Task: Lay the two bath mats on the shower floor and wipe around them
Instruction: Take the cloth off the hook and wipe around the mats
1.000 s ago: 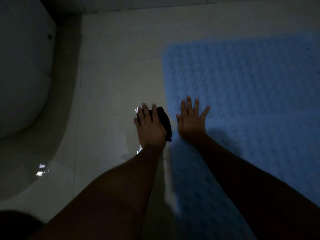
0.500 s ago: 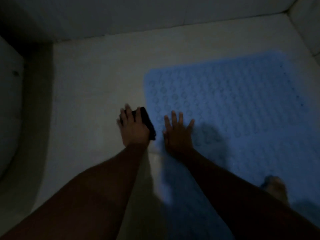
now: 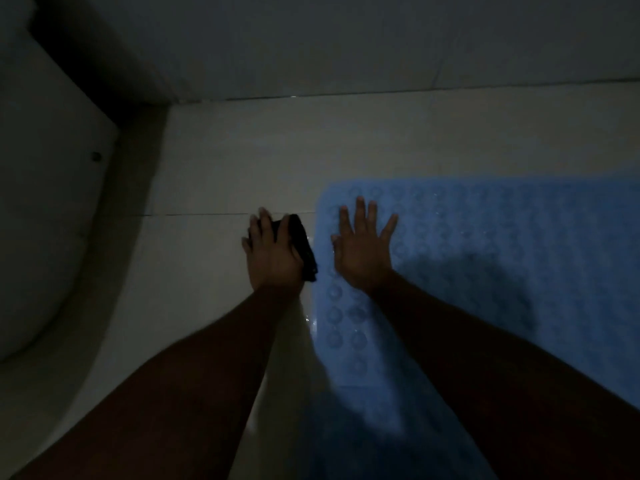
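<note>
Pale floor [image 3: 214, 188] carries cloth [image 3: 305, 252] beneath left fingers [image 3: 266, 224].

The bath mat [image 3: 485, 254] is laid on the shower floor [image 3: 225, 174] at the right, the right hand [image 3: 363, 251] spread on its left edge; just left, the cloth [image 3: 306, 251] is pressed down under the left hand [image 3: 273, 254]
</note>
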